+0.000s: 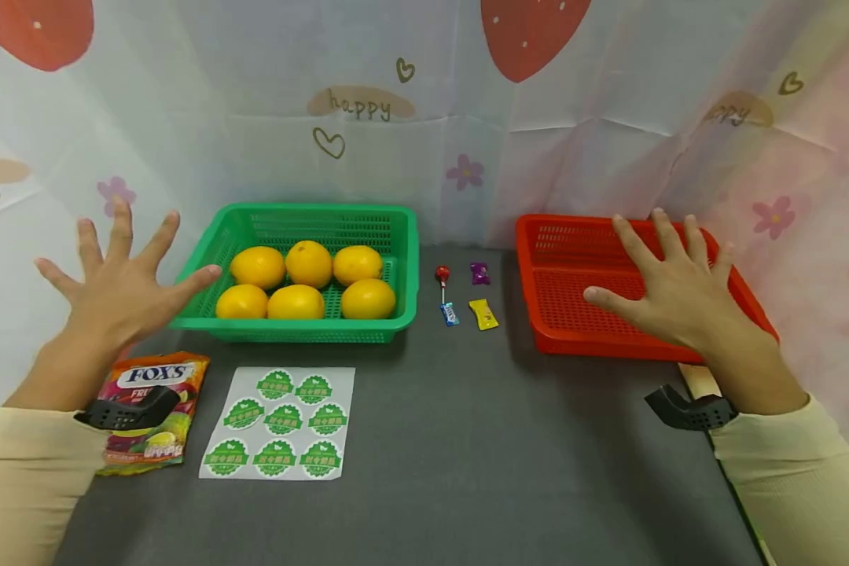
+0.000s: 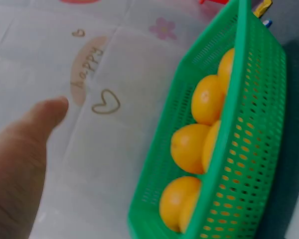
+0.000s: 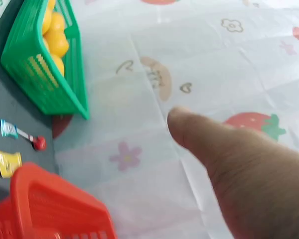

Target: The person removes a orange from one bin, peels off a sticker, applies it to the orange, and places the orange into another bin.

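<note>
Fingers spread wide, my left hand [image 1: 116,287] is raised beside the left end of a green basket [image 1: 311,324] and holds nothing. Several yellow-orange fruits, like lemons or oranges [image 1: 295,302], lie in that basket. My right hand [image 1: 686,295], also spread and holding nothing, overlaps the right part of a red basket [image 1: 548,342] in the head view. No contents show in the visible part of the red basket. Only the left thumb [image 2: 27,144] appears in the left wrist view, and only the right thumb [image 3: 224,149] in the right wrist view.
Between the baskets lie a red lollipop [image 1: 442,274], a purple candy [image 1: 479,273] and a yellow candy [image 1: 483,314]. A sticker sheet [image 1: 297,460] and a FOX'S candy bag [image 1: 177,440] are at front left. Behind hangs a printed cloth [image 1: 269,157].
</note>
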Demonstrator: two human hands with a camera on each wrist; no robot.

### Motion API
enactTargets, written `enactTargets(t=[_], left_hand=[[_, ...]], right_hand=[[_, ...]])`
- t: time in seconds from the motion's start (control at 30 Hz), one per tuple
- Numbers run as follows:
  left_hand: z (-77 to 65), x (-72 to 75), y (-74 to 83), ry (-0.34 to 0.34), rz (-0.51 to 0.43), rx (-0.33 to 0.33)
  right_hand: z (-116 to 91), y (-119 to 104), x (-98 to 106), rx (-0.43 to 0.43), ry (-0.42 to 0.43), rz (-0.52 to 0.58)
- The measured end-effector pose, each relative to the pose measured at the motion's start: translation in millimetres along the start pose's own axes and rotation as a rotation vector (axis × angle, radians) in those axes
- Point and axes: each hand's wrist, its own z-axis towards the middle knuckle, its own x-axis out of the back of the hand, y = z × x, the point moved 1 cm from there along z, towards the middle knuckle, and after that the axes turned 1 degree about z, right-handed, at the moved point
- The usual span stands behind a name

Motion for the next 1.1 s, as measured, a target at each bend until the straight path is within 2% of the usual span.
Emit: enactTargets(t=[0.13,0.33,0.5,0.6,0.73,0.97,1.1], left_hand=[[-6.2,-15.1,-10.5,0.062,-0.034,-0.045],[-9.7,-39.5,-20.2,0.069,-0.108,-0.069],[-13.8,-58.4,-31.7,0.099,-0.229,-0.087],[-15.1,-69.4,-38.6,0.112,-0.306,-0.098],[-14.0,-81.1,-46.0,0.119,-0.354,-0.093],[-8.5,-94.3,-54.5,0.101,-0.345,-0.064],[-7.1,-103.5,-56.6,0.107,-0.336,-0.058]], right_hand=[[15,-16,-10,0.127,0.056,0.071],[40,-39,-30,0.228,0.083,0.175],[61,-64,-46,0.308,0.076,0.253],[71,-79,-56,0.358,0.059,0.288],[87,-98,-70,0.411,0.02,0.324],[117,-132,-93,0.456,-0.095,0.369],[133,-152,-106,0.463,-0.156,0.34]])
